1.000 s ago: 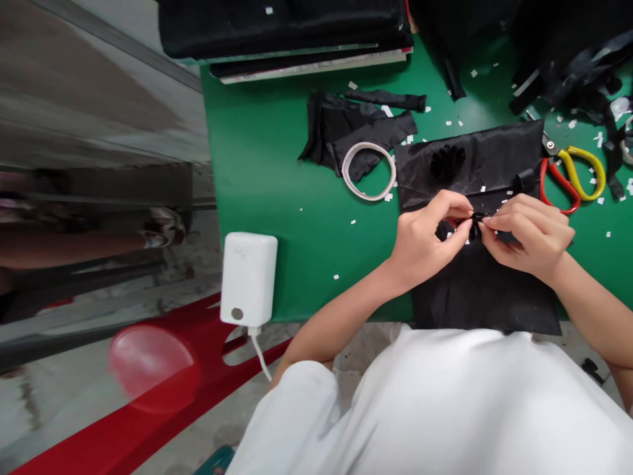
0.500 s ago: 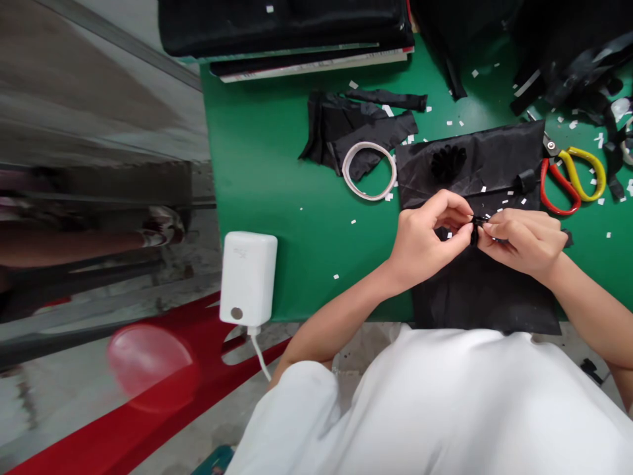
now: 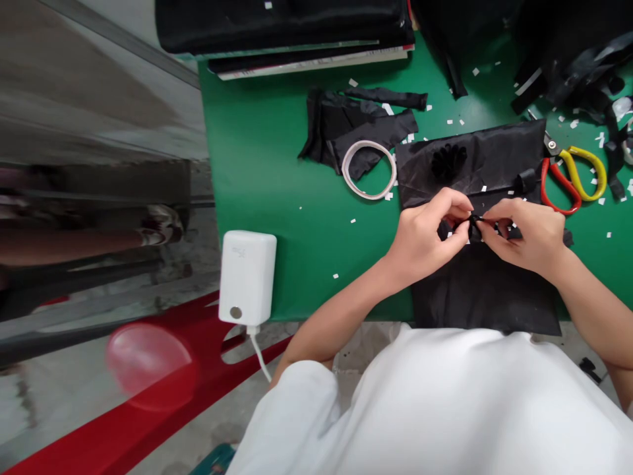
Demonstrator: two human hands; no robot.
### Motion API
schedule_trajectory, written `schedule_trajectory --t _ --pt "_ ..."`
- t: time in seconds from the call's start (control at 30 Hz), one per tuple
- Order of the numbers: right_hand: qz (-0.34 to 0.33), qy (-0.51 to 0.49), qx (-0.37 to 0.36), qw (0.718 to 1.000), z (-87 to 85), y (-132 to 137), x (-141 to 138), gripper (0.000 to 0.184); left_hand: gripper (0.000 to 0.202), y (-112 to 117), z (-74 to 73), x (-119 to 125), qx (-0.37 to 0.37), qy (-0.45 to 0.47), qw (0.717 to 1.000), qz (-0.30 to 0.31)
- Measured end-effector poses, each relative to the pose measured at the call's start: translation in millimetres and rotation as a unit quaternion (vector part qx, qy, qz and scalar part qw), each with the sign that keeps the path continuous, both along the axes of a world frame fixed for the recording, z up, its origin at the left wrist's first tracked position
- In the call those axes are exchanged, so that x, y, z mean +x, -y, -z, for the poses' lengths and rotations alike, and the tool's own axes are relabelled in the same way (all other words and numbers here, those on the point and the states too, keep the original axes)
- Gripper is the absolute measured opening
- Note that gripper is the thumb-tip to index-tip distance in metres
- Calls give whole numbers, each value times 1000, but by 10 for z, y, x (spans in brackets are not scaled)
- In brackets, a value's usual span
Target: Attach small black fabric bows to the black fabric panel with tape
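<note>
A small black piece of fabric (image 3: 475, 227) sits between the person's two hands, above a dark cloth sheet (image 3: 484, 290); fingers cover most of it, so its full shape cannot be told. The left hand (image 3: 428, 227) pinches it between thumb and fingertips, the gap narrow. The right hand (image 3: 529, 237) grips its other side the same way, thumb against forefinger.

The sheet lies on a green tabletop (image 3: 277, 165), its lower end reaching past the near edge. On its upper part rest a black rosette (image 3: 449, 161) and, toward the right, a short black curl (image 3: 527, 179). Scissors (image 3: 576, 175) with one red and one yellow handle lie just beside the sheet's right edge. To its left, a tape roll (image 3: 370, 196) partly overlaps some black scraps (image 3: 356, 125), and white bits (image 3: 353, 221) are strewn about the surface. A dark heap (image 3: 558, 53) fills the far right corner; a black bundle (image 3: 287, 26) lies at the far left. A white power bank (image 3: 247, 277) with a cable stands near the left corner.

Beyond that edge are a red chair (image 3: 99, 422), a grey floor and a blurred leg with a shoe (image 3: 161, 225).
</note>
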State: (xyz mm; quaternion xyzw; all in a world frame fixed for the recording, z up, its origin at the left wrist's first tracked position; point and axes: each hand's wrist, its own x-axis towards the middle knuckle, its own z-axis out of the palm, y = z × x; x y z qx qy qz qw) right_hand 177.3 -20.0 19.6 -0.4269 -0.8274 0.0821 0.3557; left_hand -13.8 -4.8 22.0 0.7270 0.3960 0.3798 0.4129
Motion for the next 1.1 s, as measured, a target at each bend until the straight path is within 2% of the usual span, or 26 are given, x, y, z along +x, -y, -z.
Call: schedule_trajectory --t 0.07,0.17,0.27,0.4,0.57,0.73,0.93,1.1 --pt "1 16 -32 999 -14 -7 19 10 20 -6 10 -7 34 -18 999 11" --pt "-33 51 -48 997 -19 -22 41 5 21 -14 25 -14 81 -44 996 23" --pt "-61 66 -46 995 -22 -36 51 11 22 -17 34 -17 104 -51 993 36" --pt "-71 18 -56 996 -50 -46 62 16 23 -18 22 -21 97 -34 993 49" --pt "-46 -42 -70 996 -113 -47 64 19 31 -23 8 -22 46 9 996 71" --pt "-10 -64 -15 998 -82 -36 18 21 32 -2 35 -16 -13 38 997 68" --pt "-51 -31 74 995 39 -22 43 15 29 -14 48 -17 -21 104 994 41" --pt "-63 5 138 988 91 -37 113 13 33 -23 48 -13 -36 155 986 50"
